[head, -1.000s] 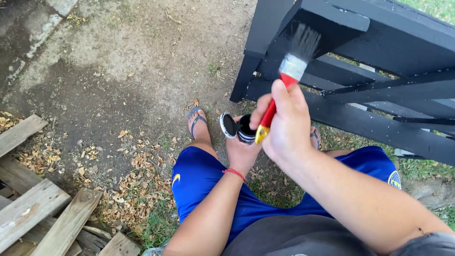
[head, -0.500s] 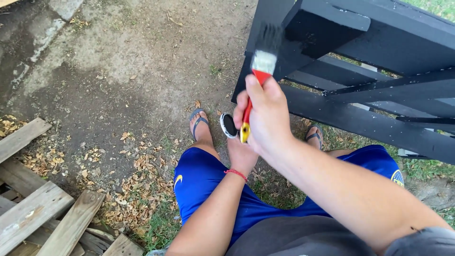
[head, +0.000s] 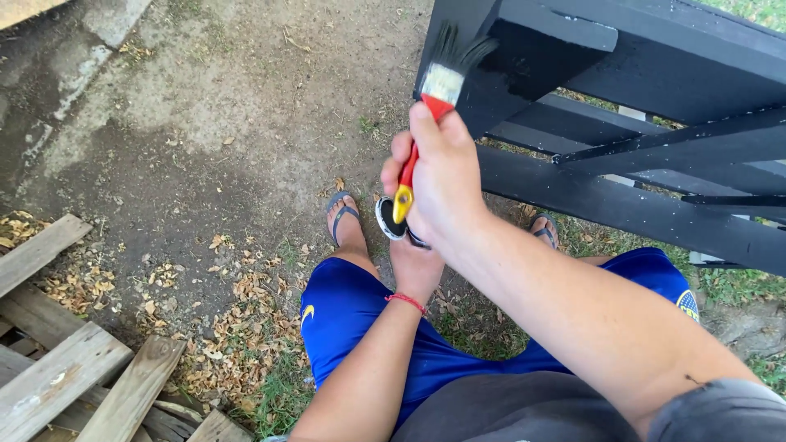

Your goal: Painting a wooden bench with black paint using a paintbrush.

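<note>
My right hand (head: 442,184) grips a paintbrush (head: 426,115) with a red and yellow handle; its black-wet bristles press against the corner of a black painted wooden frame (head: 655,90). Below it, my left hand (head: 416,266), with a red band at the wrist, holds a small paint can (head: 390,219) with a white rim and black paint inside, mostly hidden behind the right hand. I sit in blue shorts with sandalled feet on the ground.
Bare dirt with dry leaves spreads to the left. Weathered wooden pallet boards (head: 65,368) lie at the lower left. My left foot in a sandal (head: 344,217) rests near the frame's base. Grass (head: 737,286) grows under the frame at right.
My right hand has carried the brush leftward and up along the black frame to its corner post. The left hand and can have stayed nearly still.
</note>
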